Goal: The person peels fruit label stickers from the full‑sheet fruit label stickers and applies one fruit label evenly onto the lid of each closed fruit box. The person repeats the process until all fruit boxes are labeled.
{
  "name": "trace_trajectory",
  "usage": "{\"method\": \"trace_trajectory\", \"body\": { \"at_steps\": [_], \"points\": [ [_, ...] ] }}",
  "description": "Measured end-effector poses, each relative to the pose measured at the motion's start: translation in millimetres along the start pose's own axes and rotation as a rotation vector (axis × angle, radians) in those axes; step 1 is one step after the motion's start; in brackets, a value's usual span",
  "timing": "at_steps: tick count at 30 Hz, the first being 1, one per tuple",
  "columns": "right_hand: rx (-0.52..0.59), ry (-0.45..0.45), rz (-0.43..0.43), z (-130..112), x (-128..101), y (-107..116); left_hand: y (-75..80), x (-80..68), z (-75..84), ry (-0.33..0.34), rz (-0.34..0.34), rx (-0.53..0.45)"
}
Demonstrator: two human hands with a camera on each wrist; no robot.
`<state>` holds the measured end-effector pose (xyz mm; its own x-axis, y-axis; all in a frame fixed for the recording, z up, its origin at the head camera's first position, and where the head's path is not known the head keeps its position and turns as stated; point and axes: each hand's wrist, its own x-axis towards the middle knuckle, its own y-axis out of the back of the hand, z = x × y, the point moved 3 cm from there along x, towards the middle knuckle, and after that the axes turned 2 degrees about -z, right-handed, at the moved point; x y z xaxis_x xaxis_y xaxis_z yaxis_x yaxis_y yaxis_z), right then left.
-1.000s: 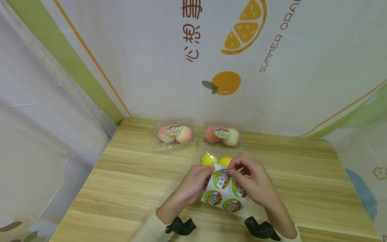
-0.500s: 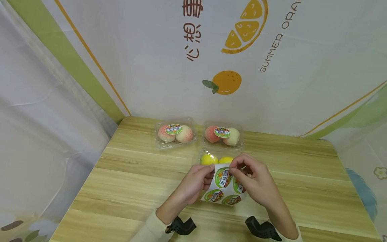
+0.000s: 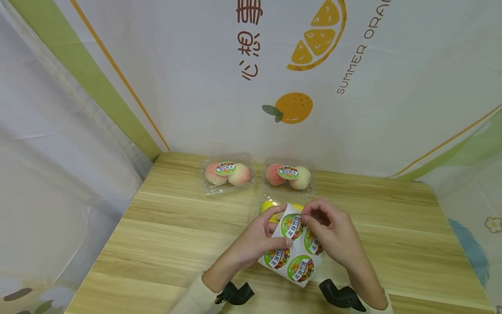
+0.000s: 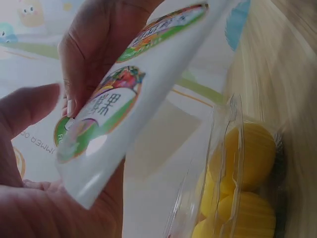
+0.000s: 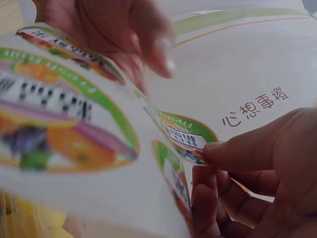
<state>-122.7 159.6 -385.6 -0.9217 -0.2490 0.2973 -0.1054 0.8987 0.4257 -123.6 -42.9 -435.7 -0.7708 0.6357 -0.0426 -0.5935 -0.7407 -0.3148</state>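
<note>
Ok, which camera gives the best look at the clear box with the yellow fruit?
The left wrist view: the clear box and its yellow fruit fill the right side, close up. In the head view the sticker sheet hides most of it. The right wrist view shows only a yellow sliver.

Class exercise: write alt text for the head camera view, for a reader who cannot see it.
Two hands hold a white sticker sheet above a wooden table: the left hand grips its edge while the right hand picks at the top sticker. Behind lie a box of yellow fruit and two labelled peach boxes.
</note>
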Motion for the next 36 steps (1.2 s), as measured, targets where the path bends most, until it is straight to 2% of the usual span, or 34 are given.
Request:
{"method": "trace_trajectory", "body": {
  "at_steps": [5,13,18,26,36],
  "points": [
    [0.01,0.002,-0.002,0.6,0.4,1.4,0.1,-0.6,1.4,-0.01,-0.014,0.024],
    [0.026,-0.001,-0.018,1.5,0.5,1.9,-1.0,-0.7,3.9,-0.034,-0.039,0.123],
    [0.029,-0.004,-0.014,1.3,0.3,2.1,-1.5,-1.2,4.7,-0.029,-0.023,0.171],
    [0.037,-0.007,-0.016,1.5,0.9,1.7,-1.7,-1.2,5.0,-0.043,-0.025,0.188],
    [0.048,0.007,-0.013,1.6,0.8,2.2,0.9,-0.8,1.7,-0.001,0.028,0.217]
  ]
}}
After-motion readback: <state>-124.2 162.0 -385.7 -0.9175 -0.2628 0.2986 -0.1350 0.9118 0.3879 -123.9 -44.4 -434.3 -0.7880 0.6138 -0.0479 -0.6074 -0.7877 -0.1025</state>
